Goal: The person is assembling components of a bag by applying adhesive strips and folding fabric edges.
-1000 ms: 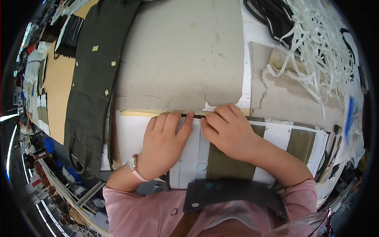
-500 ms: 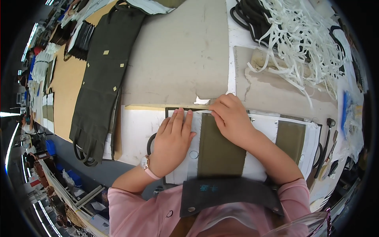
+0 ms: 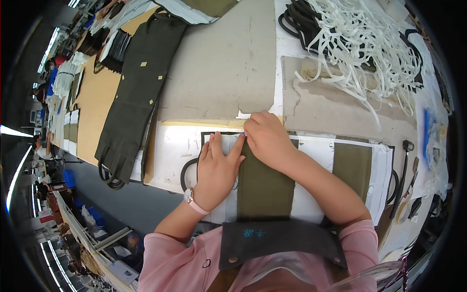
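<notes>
A flat bag panel (image 3: 266, 187) with olive and white sections, dark edging and dark loop handles lies in front of me. My left hand (image 3: 216, 163) rests palm down on its left part, fingers stretched toward the far edge and the index apart from the others. Curled closed at that far edge, my right hand (image 3: 270, 138) has its fingertips beside my left index fingertip. What lies between the right fingers is hidden. A narrow white strip (image 3: 357, 142) runs along the panel's far edge, right of my hand.
Left lies a long dark green bag piece (image 3: 138, 82) with small yellow squares and handles. Grey board (image 3: 219, 68) covers the table's middle. White strips (image 3: 365, 48) heap over dark handles at far right. A black-handled hammer (image 3: 403, 170) and a tape roll (image 3: 403, 212) lie right.
My right hand has slid left along the panel's far edge, up to my left fingertips. My left index finger has moved apart from the other fingers. The whole view has shifted slightly.
</notes>
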A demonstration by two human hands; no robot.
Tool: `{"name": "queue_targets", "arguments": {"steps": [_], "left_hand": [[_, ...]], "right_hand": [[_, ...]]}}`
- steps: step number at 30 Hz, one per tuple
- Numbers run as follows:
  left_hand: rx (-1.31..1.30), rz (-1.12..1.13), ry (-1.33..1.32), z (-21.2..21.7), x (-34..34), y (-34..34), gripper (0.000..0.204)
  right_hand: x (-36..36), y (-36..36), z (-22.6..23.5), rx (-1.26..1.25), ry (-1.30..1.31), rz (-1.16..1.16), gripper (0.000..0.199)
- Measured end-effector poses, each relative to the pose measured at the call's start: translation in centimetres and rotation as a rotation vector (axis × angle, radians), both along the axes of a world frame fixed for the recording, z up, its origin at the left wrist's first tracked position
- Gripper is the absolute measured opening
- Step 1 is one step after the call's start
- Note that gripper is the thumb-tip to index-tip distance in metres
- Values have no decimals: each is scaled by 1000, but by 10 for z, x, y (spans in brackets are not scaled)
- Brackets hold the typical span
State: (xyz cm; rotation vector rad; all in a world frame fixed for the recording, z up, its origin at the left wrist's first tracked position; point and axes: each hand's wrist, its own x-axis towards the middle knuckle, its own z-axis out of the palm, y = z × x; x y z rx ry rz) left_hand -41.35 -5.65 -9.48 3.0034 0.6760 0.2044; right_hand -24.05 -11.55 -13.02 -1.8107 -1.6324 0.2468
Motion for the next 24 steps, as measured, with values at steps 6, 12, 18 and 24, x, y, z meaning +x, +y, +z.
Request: {"name": "queue_targets", "arguments": {"steps": [6,12,18,24], "left_hand": [[1,11,10,0,-1,-1,53],[5,56,-54,-7,-4,2,51],[44,36,21,4,5,6,44],[-72,-55,-110,-8,12,6,40]], "right_hand": [[-2,-2,-8,43,62,-39,7],[14,-18,-4,128,-7,203,17],[10,-21,0,188,-338,214,19],[8,-21,1,185,-311,199,17]]}}
